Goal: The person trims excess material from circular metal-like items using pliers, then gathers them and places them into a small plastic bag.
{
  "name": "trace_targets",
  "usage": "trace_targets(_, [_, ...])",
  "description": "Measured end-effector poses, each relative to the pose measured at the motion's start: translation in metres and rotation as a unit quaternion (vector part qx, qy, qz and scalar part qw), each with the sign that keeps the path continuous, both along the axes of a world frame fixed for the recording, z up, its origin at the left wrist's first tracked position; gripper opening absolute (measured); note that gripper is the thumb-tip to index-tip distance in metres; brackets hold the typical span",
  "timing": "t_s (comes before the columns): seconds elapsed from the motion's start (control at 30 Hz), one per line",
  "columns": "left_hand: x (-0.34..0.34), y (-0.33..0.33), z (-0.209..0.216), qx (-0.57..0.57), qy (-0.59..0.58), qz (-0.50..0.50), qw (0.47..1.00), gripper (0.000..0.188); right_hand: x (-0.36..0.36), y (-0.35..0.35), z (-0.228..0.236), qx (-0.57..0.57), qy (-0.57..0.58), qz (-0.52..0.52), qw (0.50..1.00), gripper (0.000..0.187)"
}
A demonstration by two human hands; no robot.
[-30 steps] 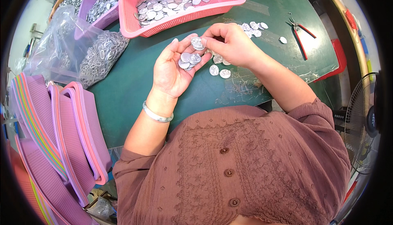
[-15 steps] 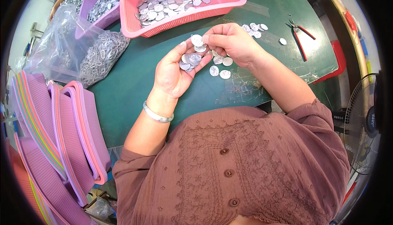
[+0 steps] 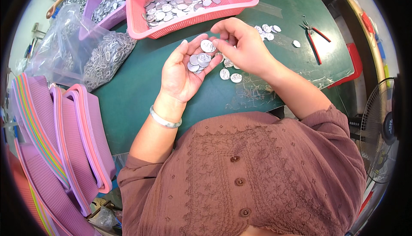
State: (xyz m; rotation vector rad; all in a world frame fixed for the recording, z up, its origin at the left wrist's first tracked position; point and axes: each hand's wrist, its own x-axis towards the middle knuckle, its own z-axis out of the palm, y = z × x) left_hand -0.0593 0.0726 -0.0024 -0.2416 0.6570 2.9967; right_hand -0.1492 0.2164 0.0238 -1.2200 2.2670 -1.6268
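Palm up, my left hand [image 3: 182,74] cradles several round silver medals [image 3: 199,62] in a loose pile. One more medal [image 3: 207,46] lies face up across its fingers. My right hand [image 3: 246,43] hovers just beside that medal, thumb tip close to its edge, with index finger and thumb apart. Whether the thumb touches the medal I cannot tell. Below the right hand, loose medals [image 3: 235,78] lie on the green table [image 3: 146,107], some partly covered by the hand.
A pink basket [image 3: 193,21] of medals stands at the far side. Left of it are a purple basket [image 3: 88,15] and a see-through bag [image 3: 101,66] of metal links. Red-handled pliers [image 3: 313,43] and more medals [image 3: 267,33] lie at right. Stacked baskets [image 3: 79,137] stand left.
My right index finger has lifted away from the thumb, letting go of the upper medal. That medal now lies flatter on my left fingers. At the far left, another person's hand has come into view.
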Motion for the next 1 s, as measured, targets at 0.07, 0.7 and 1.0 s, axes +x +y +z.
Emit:
trace_targets(0.07, [0.000,-0.003,-0.003,0.021,0.016,-0.009,1.000,0.049,0.000,0.003,0.001,0.026,0.116,0.034,0.992,0.016])
trace_targets(0.7, [0.001,-0.001,0.001,0.046,0.021,-0.020,0.999,0.054,-0.009,0.001,-0.008,0.059,-0.099,0.028,0.993,0.015])
trace_targets(1.0, [0.000,-0.002,-0.001,0.046,0.025,-0.016,0.999,0.055,-0.001,0.007,0.001,0.066,0.067,0.049,0.994,0.014])
